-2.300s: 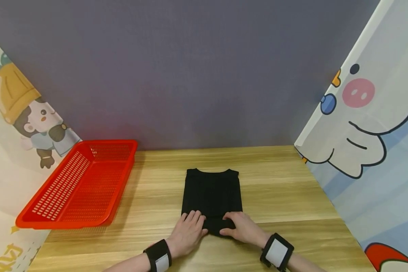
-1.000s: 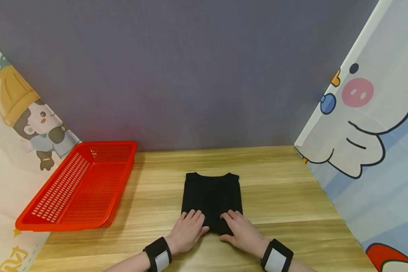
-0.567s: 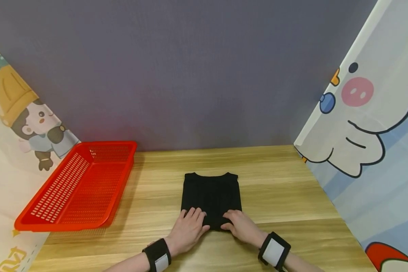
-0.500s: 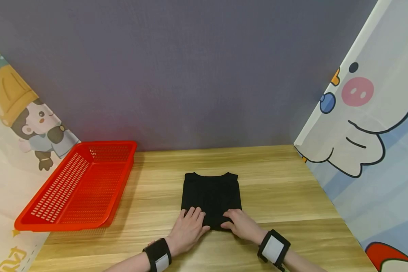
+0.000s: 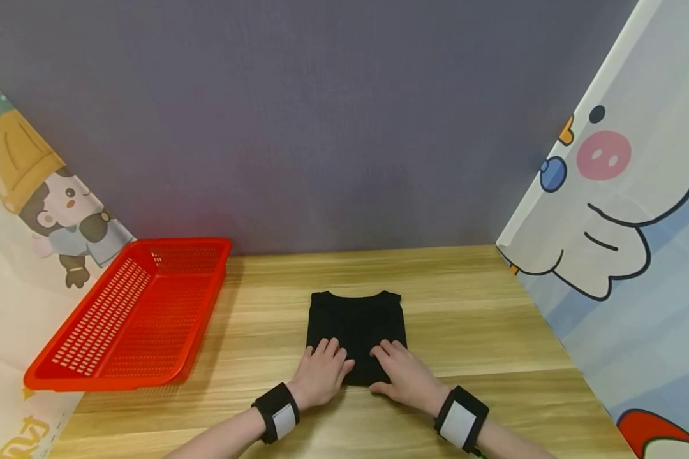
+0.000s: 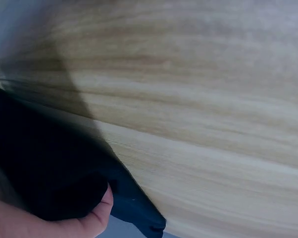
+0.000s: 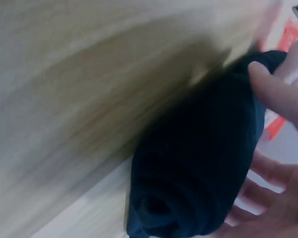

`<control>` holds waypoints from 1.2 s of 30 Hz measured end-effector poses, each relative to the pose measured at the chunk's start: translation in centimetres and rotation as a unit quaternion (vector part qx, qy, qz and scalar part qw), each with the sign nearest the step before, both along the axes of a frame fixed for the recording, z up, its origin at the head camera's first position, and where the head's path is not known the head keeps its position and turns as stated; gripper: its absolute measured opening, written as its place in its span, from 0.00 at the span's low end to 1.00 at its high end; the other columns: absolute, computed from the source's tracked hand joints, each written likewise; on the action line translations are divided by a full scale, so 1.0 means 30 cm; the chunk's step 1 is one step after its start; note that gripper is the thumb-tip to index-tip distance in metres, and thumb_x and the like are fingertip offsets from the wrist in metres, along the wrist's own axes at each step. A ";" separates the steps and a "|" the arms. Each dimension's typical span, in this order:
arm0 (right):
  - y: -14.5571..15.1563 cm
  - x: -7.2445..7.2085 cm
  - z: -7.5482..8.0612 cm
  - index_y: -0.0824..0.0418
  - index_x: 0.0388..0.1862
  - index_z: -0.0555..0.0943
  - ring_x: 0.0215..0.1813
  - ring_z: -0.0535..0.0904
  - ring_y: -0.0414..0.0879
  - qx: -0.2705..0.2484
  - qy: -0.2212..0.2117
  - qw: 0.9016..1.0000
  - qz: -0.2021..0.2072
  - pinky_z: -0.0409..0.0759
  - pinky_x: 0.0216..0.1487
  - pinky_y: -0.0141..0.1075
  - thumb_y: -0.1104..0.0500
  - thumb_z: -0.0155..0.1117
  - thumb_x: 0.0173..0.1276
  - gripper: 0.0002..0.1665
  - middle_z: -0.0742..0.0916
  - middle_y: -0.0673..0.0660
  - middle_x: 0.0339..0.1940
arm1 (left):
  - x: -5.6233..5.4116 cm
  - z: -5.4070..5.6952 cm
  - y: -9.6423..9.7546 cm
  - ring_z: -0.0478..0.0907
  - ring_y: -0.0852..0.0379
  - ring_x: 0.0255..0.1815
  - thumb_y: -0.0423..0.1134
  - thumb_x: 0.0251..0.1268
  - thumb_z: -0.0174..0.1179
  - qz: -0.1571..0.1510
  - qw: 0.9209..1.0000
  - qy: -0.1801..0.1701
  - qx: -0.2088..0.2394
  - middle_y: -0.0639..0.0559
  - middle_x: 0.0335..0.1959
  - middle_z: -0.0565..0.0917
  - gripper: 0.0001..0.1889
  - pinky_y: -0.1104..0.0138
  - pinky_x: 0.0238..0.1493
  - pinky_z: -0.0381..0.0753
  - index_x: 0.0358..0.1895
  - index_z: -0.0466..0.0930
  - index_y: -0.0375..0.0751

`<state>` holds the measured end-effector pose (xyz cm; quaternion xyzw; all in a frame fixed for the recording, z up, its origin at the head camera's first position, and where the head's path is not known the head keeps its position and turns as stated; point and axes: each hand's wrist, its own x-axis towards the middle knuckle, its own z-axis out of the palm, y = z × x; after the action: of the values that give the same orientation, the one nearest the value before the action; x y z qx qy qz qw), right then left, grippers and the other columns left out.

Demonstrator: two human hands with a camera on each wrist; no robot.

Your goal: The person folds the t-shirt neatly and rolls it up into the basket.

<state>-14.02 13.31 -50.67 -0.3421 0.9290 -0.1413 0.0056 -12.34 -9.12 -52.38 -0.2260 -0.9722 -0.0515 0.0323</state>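
Note:
A black folded shirt (image 5: 357, 322) lies on the wooden table, its neckline toward the back wall. Its near edge is rolled into a thick fold, whose spiral end shows on the shirt (image 7: 188, 173) in the right wrist view. My left hand (image 5: 319, 375) rests on the left part of the near edge, fingers stretched forward over the cloth. On the right part, my right hand (image 5: 407, 377) presses with extended fingers, thumb apart at the near edge. One digit of the left hand (image 6: 97, 215) touches the fabric in the left wrist view. Some fingertips are hidden.
A red perforated plastic basket (image 5: 161, 319) stands on the left of the wooden table (image 5: 465, 306). A grey wall panel (image 5: 344, 127) closes the back. Printed cartoon sheets (image 5: 608, 223) line both sides. Each wrist wears a black band (image 5: 462, 417).
The shirt's near edge has been rolled forward, so the shirt is shorter. Both hands have shifted slightly forward, and the right fingers have changed from bent to stretched out.

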 end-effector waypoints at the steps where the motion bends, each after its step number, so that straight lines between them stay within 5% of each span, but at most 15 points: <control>1: -0.002 0.000 -0.001 0.60 0.49 0.81 0.48 0.82 0.54 -0.001 0.020 1.000 0.005 0.82 0.53 0.49 0.45 0.76 0.60 0.27 0.85 0.56 0.45 | -0.003 0.001 0.002 0.73 0.52 0.46 0.55 0.81 0.41 0.001 1.000 0.001 0.001 0.53 0.42 0.75 0.20 0.56 0.40 0.73 0.43 0.80 0.48; 4: -0.003 -0.007 -0.003 0.61 0.42 0.83 0.42 0.83 0.51 -0.022 0.034 0.999 0.007 0.84 0.47 0.45 0.50 0.76 0.60 0.19 0.86 0.55 0.39 | -0.007 -0.005 0.006 0.74 0.52 0.46 0.55 0.81 0.42 -0.001 1.000 0.020 -0.003 0.53 0.41 0.76 0.20 0.57 0.40 0.73 0.41 0.80 0.48; 7: 0.005 -0.028 -0.006 0.63 0.39 0.85 0.38 0.83 0.49 -0.067 -0.029 0.997 0.000 0.83 0.41 0.41 0.55 0.74 0.62 0.13 0.86 0.55 0.35 | 0.001 -0.017 0.010 0.75 0.53 0.47 0.55 0.80 0.44 -0.005 0.998 0.055 -0.025 0.53 0.41 0.78 0.18 0.57 0.41 0.74 0.44 0.79 0.48; 11: 0.016 -0.055 -0.005 0.66 0.39 0.86 0.39 0.85 0.52 -0.104 -0.100 0.989 -0.009 0.83 0.42 0.43 0.56 0.72 0.65 0.13 0.87 0.57 0.35 | 0.021 -0.023 0.012 0.75 0.54 0.51 0.57 0.79 0.45 -0.001 0.994 0.089 -0.067 0.53 0.46 0.79 0.19 0.57 0.48 0.75 0.53 0.78 0.48; 20: -0.004 -0.093 0.012 0.69 0.43 0.86 0.46 0.87 0.57 -0.103 -0.140 0.984 -0.035 0.84 0.48 0.49 0.57 0.68 0.69 0.14 0.90 0.64 0.43 | 0.021 -0.034 -0.007 0.76 0.54 0.51 0.62 0.72 0.52 -0.020 0.981 0.164 -0.105 0.54 0.48 0.81 0.25 0.56 0.50 0.79 0.56 0.79 0.47; 24: -0.012 -0.074 0.020 0.68 0.51 0.84 0.54 0.83 0.61 -0.067 -0.136 0.988 -0.037 0.80 0.57 0.54 0.54 0.67 0.70 0.19 0.87 0.64 0.50 | -0.001 -0.030 -0.010 0.76 0.54 0.47 0.57 0.76 0.51 -0.024 0.988 0.134 -0.067 0.54 0.44 0.79 0.18 0.57 0.45 0.79 0.50 0.78 0.48; 29: -0.005 -0.039 0.010 0.63 0.59 0.78 0.63 0.78 0.62 -0.029 -0.081 0.996 -0.014 0.74 0.66 0.57 0.50 0.74 0.63 0.30 0.84 0.62 0.58 | -0.033 -0.020 -0.011 0.75 0.53 0.43 0.52 0.80 0.47 -0.028 0.996 0.079 -0.003 0.54 0.40 0.76 0.13 0.63 0.36 0.70 0.47 0.77 0.50; 36: -0.005 -0.026 -0.008 0.62 0.49 0.83 0.47 0.81 0.51 -0.047 0.023 0.999 0.012 0.82 0.52 0.46 0.55 0.76 0.60 0.21 0.86 0.55 0.45 | -0.050 -0.007 -0.013 0.75 0.53 0.50 0.49 0.81 0.46 -0.015 0.999 -0.013 0.049 0.54 0.46 0.79 0.13 0.62 0.41 0.69 0.53 0.78 0.52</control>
<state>-14.79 13.16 -50.92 -0.3561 0.9171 -0.1765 -0.0305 -13.85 -9.51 -52.59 -0.2377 -0.9655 -0.1022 0.0303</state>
